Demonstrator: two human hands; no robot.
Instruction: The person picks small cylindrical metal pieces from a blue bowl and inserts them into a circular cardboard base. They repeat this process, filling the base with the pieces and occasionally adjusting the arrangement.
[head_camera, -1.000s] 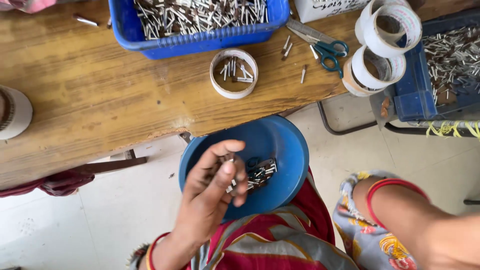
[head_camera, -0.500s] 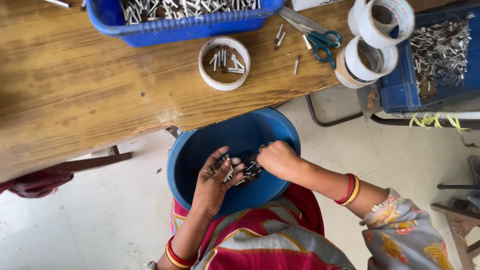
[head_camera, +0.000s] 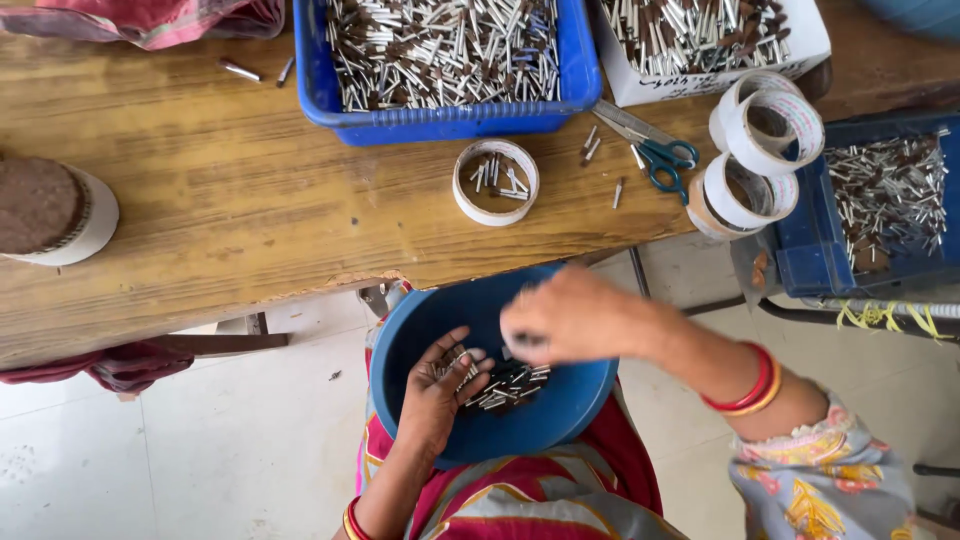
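Wooden table (head_camera: 200, 200), blue bin (head_camera: 450, 115), tape rolls (head_camera: 765, 120), scissors (head_camera: 655, 150)

The right hand (head_camera: 570, 318) has red and gold bangles (head_camera: 748, 383) on the wrist. Its sleeve (head_camera: 825, 485) is pale grey-blue with yellow and red flowers. The left hand (head_camera: 437, 393) wears red and gold bangles too (head_camera: 352, 522). The dress (head_camera: 540, 495) has red, pink and grey stripes.

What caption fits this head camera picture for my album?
Both hands, left hand and right hand, sorting small metal sticks in a blue bowl.
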